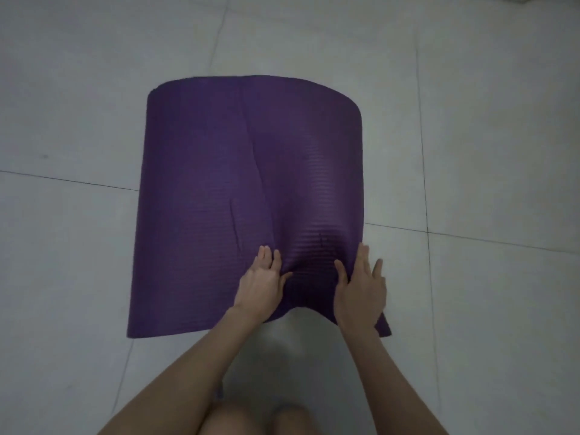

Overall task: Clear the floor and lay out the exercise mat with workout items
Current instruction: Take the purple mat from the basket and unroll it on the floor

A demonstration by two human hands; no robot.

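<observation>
A purple ribbed exercise mat point(219, 171) lies partly unrolled on the floor, its far end still curled in a roll. The near edge bulges upward in the middle. My left hand point(262, 285) rests flat on the mat near that edge, fingers together and pointing away from me. To its right, my right hand point(361, 287) presses on the mat's near right part, fingers spread, thumb toward the bulge. Neither hand wraps around anything. No other workout items show.
Pale grey floor tiles point(486, 136) with dark grout lines surround the mat on all sides. My knees point(257, 419) are at the bottom edge of the view. Something white point(552, 0) peeks in at the top right corner.
</observation>
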